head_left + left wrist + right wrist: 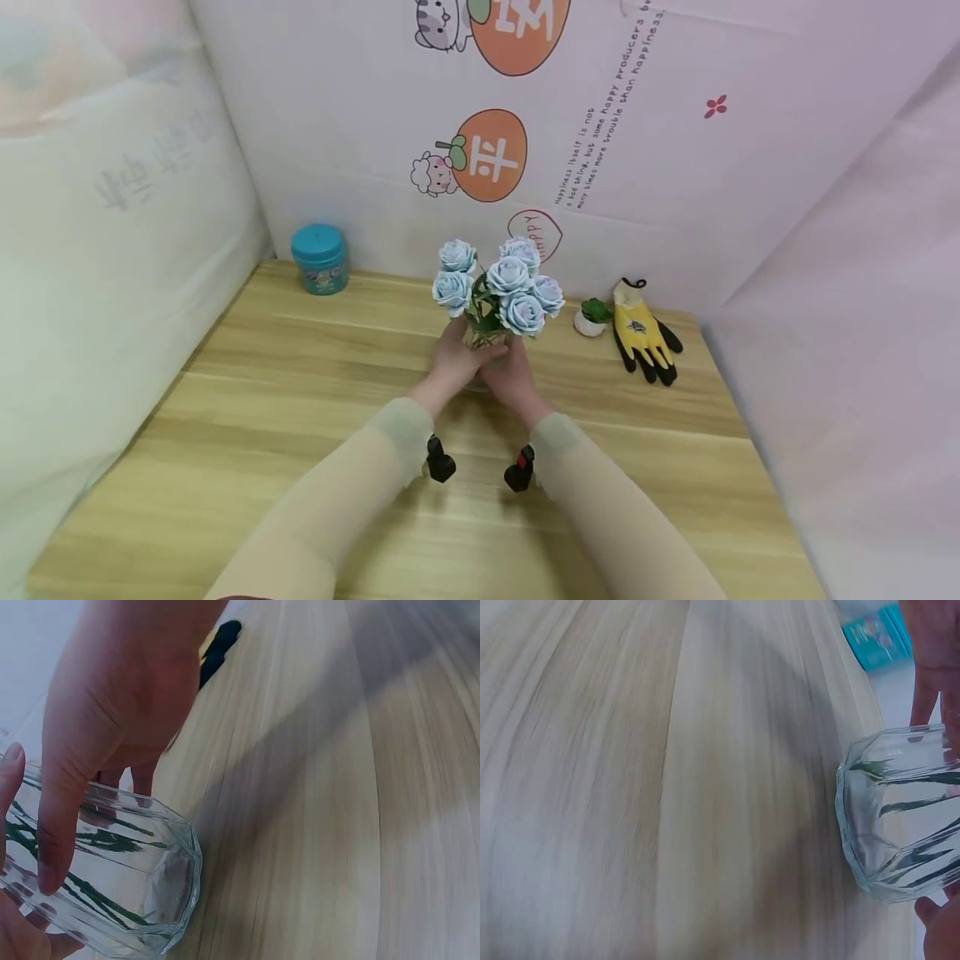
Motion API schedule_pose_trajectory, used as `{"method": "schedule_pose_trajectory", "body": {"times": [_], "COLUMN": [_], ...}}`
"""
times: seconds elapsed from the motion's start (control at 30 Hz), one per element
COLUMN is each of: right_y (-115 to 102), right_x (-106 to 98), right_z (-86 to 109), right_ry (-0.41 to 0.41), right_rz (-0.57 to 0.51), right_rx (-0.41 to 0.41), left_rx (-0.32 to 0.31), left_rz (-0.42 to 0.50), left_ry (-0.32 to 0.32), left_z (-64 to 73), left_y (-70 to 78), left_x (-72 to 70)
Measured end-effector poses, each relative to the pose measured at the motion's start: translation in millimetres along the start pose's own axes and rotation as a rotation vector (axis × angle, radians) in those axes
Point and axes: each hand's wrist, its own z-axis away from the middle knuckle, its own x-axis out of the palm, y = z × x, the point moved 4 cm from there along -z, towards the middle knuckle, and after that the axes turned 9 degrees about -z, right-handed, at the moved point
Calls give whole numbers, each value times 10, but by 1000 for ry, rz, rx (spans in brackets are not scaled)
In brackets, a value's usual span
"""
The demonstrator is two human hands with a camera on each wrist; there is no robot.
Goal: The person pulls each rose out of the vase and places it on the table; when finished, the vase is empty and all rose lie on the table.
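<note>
A faceted clear glass vase (176, 877) holds green stems and a bunch of pale blue roses (510, 275). My left hand (453, 360) grips the vase from its left side, thumb reaching across the near face. From the other side my right hand (513, 377) holds the same vase, its fingers wrapped on the glass. In the right wrist view the vase base (855, 825) shows below the hands, close to the tabletop; whether it touches the wood I cannot tell. Most of the vase is hidden by both hands in the head view.
On the wooden table (322, 400), a blue lidded tub (321, 260) stands at the back left. A small potted plant (591, 318) and a yellow and black glove (643, 333) lie back right. Printed white sheeting (360, 142) encloses the table's back and sides.
</note>
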Motion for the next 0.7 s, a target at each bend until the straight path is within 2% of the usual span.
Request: {"method": "schedule_pose_trajectory", "body": {"times": [0.13,0.2,0.37,0.43,0.57,0.7], "right_y": [47,79,149,160,188,192], "right_x": [-230,-337,-548,-617,-712,-746], "right_z": [76,111,183,194,208,231], "right_ry": [-2,-3,22,26,16,11], "right_rz": [23,61,154,157,169,169], "right_rx": [-3,12,109,118,124,134], "left_rx": [-16,-17,57,83,89,63], "left_rz": [76,96,121,128,108,132], "left_ry": [-19,1,126,151,131,107], "left_z": [40,73,131,142,156,156], "left_y": [84,136,312,405,579,671], "left_x": [183,223,157,122,83,93]}}
